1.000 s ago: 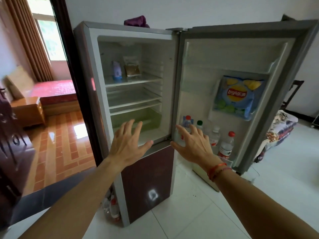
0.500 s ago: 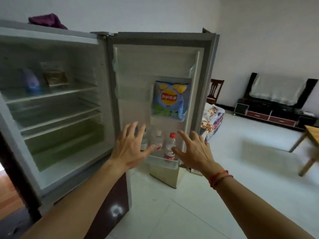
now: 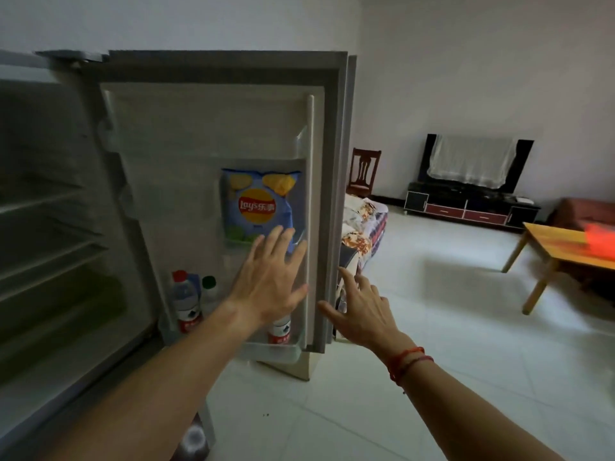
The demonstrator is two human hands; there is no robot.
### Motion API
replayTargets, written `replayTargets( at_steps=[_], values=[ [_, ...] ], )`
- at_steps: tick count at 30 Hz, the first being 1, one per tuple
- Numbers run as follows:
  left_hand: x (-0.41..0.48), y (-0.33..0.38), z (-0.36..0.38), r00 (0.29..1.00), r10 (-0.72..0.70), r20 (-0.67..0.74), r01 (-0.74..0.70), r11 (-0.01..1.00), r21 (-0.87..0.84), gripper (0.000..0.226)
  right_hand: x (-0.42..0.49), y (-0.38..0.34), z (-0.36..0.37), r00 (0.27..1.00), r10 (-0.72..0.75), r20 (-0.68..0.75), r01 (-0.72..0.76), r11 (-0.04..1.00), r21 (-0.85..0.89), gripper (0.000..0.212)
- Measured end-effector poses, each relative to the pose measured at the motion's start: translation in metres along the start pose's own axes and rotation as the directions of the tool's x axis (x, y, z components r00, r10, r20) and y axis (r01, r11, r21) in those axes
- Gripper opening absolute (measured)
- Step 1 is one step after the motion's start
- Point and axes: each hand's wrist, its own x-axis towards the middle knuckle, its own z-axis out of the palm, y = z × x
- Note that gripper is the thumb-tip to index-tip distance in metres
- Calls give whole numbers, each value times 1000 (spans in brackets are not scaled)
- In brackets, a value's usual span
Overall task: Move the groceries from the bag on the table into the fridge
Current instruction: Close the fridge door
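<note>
Gaze had swung right from the fridge (image 3: 66,144) shelves toward the table (image 3: 549,240) and its blurred orange bag (image 3: 600,243); left hand (image 3: 270,287) and right hand (image 3: 363,315) hung empty, fingers spread, suggesting another fetch.

Fridge door (image 3: 199,128) open; left hand (image 3: 269,281), right hand (image 3: 362,314) spread before it, empty.

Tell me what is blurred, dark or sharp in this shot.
Head view: the orange-red item on the wooden table is smeared by motion blur at the right edge; the open fridge's shelved interior is dim; the blue Lay's crisp bag reads sharp.
</note>
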Motion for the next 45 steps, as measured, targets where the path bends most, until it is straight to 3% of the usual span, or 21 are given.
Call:
replayTargets(
  at_steps=[9, 15, 26, 38, 45],
  values=[
    [97, 13, 38, 972, 220, -78, -202, 960, 193, 76, 89, 32, 28, 998, 46, 31, -51, 981, 188, 106],
    [139, 22, 50, 955, 294, -48, -270, 922, 279, 71, 123, 44, 42, 996, 34, 86, -59, 947, 317, 111],
    [158, 24, 57, 986, 122, 112, -159, 883, 441, 72, 142, 46, 51, 984, -17, 175, -66, 886, 458, 115],
    [130, 23, 50, 984, 163, 66, -176, 896, 407, 65, 117, 37, 56, 985, -20, 169, -70, 859, 508, 112],
    [78, 17, 38, 980, 196, -29, -181, 946, 270, 68, 63, 20, 64, 997, -26, 73, -17, 850, 526, 108]
  ],
)
